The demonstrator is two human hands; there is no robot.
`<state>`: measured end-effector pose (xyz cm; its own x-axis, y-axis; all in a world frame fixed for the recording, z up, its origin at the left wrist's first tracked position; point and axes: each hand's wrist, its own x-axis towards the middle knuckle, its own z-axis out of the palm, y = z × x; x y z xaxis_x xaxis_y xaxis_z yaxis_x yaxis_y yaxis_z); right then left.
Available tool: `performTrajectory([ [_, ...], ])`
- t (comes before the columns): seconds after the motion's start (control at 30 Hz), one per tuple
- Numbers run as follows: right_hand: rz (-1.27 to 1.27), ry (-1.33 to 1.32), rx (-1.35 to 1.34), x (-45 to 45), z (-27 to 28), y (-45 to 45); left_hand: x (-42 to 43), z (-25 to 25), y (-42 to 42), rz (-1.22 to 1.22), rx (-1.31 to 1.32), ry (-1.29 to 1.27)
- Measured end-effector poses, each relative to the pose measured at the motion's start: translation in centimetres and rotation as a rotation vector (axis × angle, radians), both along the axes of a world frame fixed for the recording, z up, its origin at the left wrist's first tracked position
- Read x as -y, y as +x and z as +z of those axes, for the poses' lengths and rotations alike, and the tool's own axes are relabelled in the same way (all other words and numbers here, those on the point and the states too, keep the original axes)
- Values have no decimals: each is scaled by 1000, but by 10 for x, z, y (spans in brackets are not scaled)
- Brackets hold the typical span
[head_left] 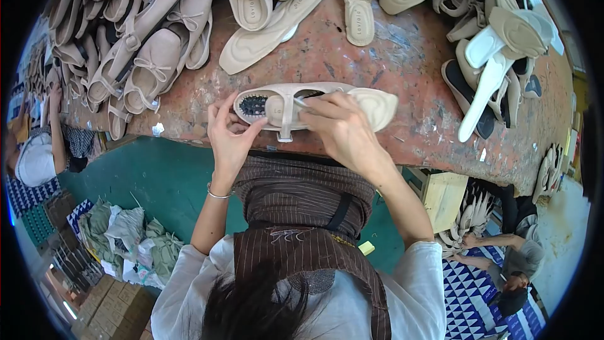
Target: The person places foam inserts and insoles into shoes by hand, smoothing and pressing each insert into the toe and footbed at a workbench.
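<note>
A beige strapped shoe (288,110) lies sideways near the front edge of the workbench, its dark inner sole showing at the left end. A beige insole (375,108) sits partly inside it, passing under the strap and sticking out past the right end. Pinched on the shoe's left end is my left hand (228,131), thumb along the near rim. My right hand (341,127) grips the insole just right of the strap. Its fingers cover part of the shoe's opening, so their exact hold is partly hidden.
Beige shoes (151,66) are piled at the back left of the paint-stained workbench (207,97). Loose insoles (270,28) lie at the back. More shoes and white pieces (484,97) are heaped at right. Other people (519,258) work at both sides.
</note>
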<state>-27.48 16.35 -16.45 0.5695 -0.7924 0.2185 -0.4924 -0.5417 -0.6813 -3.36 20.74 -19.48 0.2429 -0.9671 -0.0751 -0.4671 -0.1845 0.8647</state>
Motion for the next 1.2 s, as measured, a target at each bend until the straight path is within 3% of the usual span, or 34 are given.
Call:
performTrajectory([
  [0.3,37,146,66,11,-23,45,2,-11,10,-36,-149,-26],
  [0.43,34,146,88,12,-28,52,6,-20,12,58,-199,-19],
  [0.63,43,47,-82,6,-27,54,22,-25,10,128,-279,80],
  [0.83,329,-48,-84,14,-32,62,26,-27,13,166,-261,72],
  [1.1,2,-125,-424,-23,-12,45,31,-22,16,99,-162,80],
  [1.2,35,-108,-474,-15,-3,48,33,-17,16,44,-61,60],
])
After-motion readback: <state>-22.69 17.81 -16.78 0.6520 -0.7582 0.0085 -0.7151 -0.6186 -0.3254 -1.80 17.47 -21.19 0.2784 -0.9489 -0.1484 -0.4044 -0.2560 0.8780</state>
